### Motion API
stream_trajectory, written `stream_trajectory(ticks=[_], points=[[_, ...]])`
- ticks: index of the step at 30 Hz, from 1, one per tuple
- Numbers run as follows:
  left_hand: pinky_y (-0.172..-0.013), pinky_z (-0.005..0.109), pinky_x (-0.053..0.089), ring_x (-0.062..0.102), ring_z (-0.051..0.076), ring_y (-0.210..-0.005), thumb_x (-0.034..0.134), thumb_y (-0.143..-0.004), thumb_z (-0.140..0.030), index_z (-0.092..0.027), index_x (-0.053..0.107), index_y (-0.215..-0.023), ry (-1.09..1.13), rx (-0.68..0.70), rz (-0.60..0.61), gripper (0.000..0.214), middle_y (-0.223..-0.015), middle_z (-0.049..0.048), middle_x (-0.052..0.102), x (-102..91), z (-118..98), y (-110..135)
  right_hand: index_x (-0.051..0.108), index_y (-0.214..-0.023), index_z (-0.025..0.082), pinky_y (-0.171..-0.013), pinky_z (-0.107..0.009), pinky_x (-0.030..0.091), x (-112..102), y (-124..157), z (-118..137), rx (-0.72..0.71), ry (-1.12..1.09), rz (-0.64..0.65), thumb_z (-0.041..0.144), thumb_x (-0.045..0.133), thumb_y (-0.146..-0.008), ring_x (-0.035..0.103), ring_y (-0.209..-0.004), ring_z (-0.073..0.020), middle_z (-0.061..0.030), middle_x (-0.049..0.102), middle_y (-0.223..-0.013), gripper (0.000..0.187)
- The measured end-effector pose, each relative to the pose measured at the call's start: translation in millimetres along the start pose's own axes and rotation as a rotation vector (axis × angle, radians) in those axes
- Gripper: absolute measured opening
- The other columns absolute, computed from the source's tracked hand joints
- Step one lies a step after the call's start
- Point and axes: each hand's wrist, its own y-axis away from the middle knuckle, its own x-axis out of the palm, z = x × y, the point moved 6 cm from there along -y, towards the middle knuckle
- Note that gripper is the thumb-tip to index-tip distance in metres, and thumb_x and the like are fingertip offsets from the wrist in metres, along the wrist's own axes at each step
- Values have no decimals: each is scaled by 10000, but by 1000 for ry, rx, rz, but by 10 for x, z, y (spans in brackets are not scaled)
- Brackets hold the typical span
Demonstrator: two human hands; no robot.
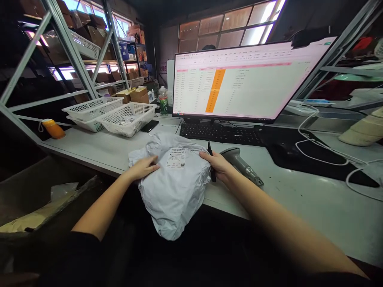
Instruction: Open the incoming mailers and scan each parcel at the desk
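A crumpled white plastic mailing bag (176, 191) lies over the table's front edge, its lower end hanging down. A printed shipping label with barcodes (176, 158) faces up near its top. My left hand (143, 167) grips the bag's left side, thumb and fingers resting on top. My right hand (219, 162) is closed at the bag's right edge, its thumb on the plastic. In that same hand is a slim black box cutter (213, 175), pointing up between the fingers. Just right of it lies a grey barcode scanner (243, 165) on the table.
A monitor (239, 87) showing a spreadsheet stands behind a black keyboard (221, 132). White baskets (128, 119), a phone (150, 126), a green bottle (163, 101) and an orange bottle (53, 128) stand left. A mouse mat (299, 155) and white cables lie right. A bin (86, 187) sits below left.
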Motion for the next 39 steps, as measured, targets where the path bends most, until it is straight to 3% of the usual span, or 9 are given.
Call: stream_trajectory(ticks=[4, 11, 15, 22, 26, 29, 32, 36, 39], points=[[-1006, 442, 439, 647, 258, -1015, 522, -908, -286, -242, 733, -929, -33, -21, 5, 216, -966, 36, 744, 238, -144, -39, 659, -863, 163, -531, -273, 476, -90, 101, -44, 113, 3, -8, 312, 825, -680, 606, -589, -168, -53, 691, -708, 289], [-1009, 414, 431, 537, 294, -1237, 662, -856, -373, -219, 601, -1299, -146, -44, -88, 473, -1315, 114, 615, 137, -47, -104, 690, -875, 165, -591, -231, 484, -264, 174, 30, 127, 60, -30, 319, 818, -727, 625, -657, -140, -41, 722, -795, 249], [-903, 407, 443, 618, 275, -1020, 594, -908, -310, -231, 711, -953, -232, -63, -125, 148, -983, 68, 702, 119, -99, -164, 687, -845, 162, -592, -240, 481, -278, 159, 22, 113, 137, 4, 371, 846, -689, 622, -661, -152, -47, 718, -776, 304], [-880, 396, 413, 581, 274, -1006, 486, -979, -321, -214, 637, -915, -302, -36, -495, 196, -982, 81, 670, -584, -491, -15, 715, -860, 146, -655, -295, 499, -380, 150, 125, 57, 432, 75, 500, 803, -697, 638, -747, -212, -81, 723, -817, 400], [-798, 357, 421, 616, 263, -912, 398, -1016, -332, -206, 603, -989, -307, 11, -561, 243, -937, 79, 668, -785, -695, -2, 667, -1207, 171, -841, -377, 491, -410, 202, 605, -252, 884, -119, 526, 741, -754, 635, -987, -295, -124, 697, -1124, 580], [-688, 339, 397, 639, 264, -790, 356, -1027, -346, -202, 581, -1063, -353, -127, -433, 270, -858, 73, 676, -656, -648, -98, 562, -1375, 216, -914, -405, 459, -174, 386, 953, -524, 1095, -220, 507, 534, -922, 584, -1150, -313, -130, 616, -1316, 539], [-641, 323, 368, 646, 258, -758, 345, -1028, -359, -215, 566, -1088, -320, -165, -365, 271, -859, 66, 687, -529, -631, -164, 639, -1253, 200, -893, -378, 451, 273, 556, 1079, -731, 1209, -118, 371, 369, -1006, 597, -1099, -277, -119, 669, -1199, 404], [-651, 309, 373, 636, 239, -776, 364, -1016, -368, -224, 564, -1017, -110, -44, -391, 246, -880, 53, 681, -545, -757, -170, 616, -1260, 181, -923, -357, 433, 768, 558, 1095, -941, 1173, -1, 413, 584, -932, 576, -1130, -267, -115, 661, -1233, 403], [-668, 301, 386, 607, 218, -758, 362, -1014, -401, -223, 563, -962, -6, 35, -480, 273, -847, 42, 656, -637, -847, -110, 622, -1249, 196, -860, -328, 429, 901, 334, 1030, -844, 1141, 41, 374, 676, -876, 601, -1081, -253, -98, 691, -1185, 417]])
